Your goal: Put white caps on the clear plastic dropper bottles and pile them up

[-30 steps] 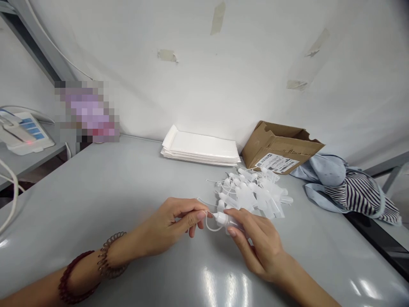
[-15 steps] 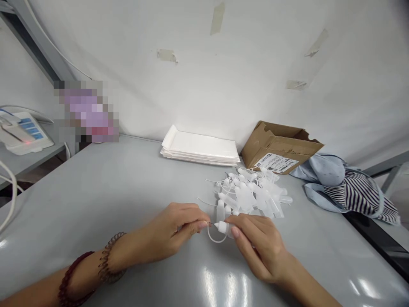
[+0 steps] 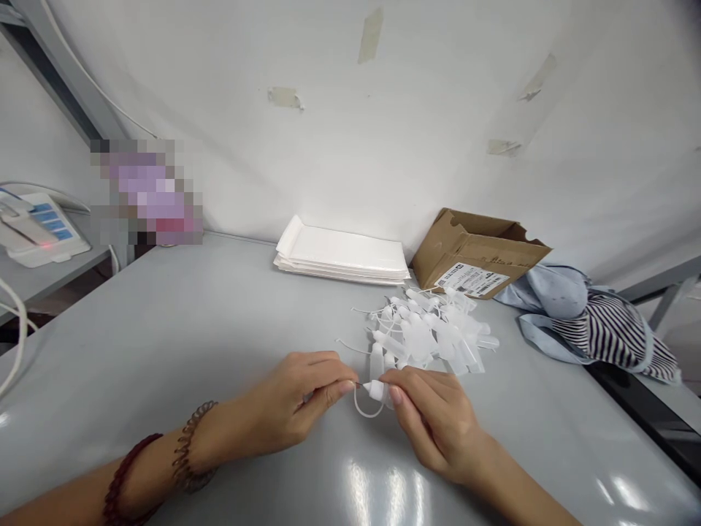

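Observation:
A small white needle-tip squeeze bottle (image 3: 376,390) lies sideways above the grey table (image 3: 246,314), its thin metal needle pointing left. My right hand (image 3: 438,420) is closed around its body, so most of the body is hidden. My left hand (image 3: 307,398) pinches the free end of the bottle's cap strap (image 3: 368,416) at the needle's tip; the small cap itself is hidden by the fingertips. The strap hangs in a loop below the nozzle. Just beyond my right hand is a loose pile of similar translucent bottles (image 3: 419,336), several with straps sticking out.
White padded envelopes (image 3: 345,248) are stacked against the wall. An opened cardboard box (image 3: 476,256) with a label stands to their right. Beside it lies a blue and striped cloth bag (image 3: 602,321). At far left, a white device (image 3: 47,226) with a red light sits on another surface.
Both hands and the bottle have shifted very slightly left in the picture, along with a small camera movement. Both grips stay the same.

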{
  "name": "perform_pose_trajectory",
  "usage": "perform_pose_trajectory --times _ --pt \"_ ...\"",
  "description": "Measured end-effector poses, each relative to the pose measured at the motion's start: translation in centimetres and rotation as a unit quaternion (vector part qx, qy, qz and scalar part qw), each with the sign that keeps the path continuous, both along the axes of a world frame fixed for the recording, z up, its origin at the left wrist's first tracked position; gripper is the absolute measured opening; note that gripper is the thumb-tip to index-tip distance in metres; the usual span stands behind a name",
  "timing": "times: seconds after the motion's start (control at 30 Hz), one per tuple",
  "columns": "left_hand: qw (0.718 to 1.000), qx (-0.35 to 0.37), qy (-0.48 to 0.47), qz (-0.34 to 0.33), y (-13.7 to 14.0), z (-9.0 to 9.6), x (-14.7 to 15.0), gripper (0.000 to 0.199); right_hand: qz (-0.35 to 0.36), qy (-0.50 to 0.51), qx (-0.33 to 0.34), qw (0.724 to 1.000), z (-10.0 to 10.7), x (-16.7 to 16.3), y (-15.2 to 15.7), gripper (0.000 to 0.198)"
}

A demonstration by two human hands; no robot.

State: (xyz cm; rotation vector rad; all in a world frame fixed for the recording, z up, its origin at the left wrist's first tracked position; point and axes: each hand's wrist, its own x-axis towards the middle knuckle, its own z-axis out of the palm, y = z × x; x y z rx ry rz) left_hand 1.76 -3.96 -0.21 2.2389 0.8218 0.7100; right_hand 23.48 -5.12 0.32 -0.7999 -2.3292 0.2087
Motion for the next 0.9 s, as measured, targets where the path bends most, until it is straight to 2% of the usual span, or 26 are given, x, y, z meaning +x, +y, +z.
perform_pose_trajectory --times 0.6,0.73,0.9 --pt "0.998 0.066 -0.004 0.005 -0.5 -1.3 -0.1 0.022 -0.009 0.008 0.008 1.000 -1.0 -0.7 -0.3 0.022" --pt "0.999 0.048 -0.016 0.012 -0.5 -0.8 0.0 0.019 -0.019 0.011 0.014 1.000 -1.0 -0.6 -0.2 0.022" --pt "0.997 0.031 -0.053 0.055 -0.3 -0.5 0.0 0.015 -0.039 0.008 0.026 0.999 -1.0 -0.3 0.0 0.021"
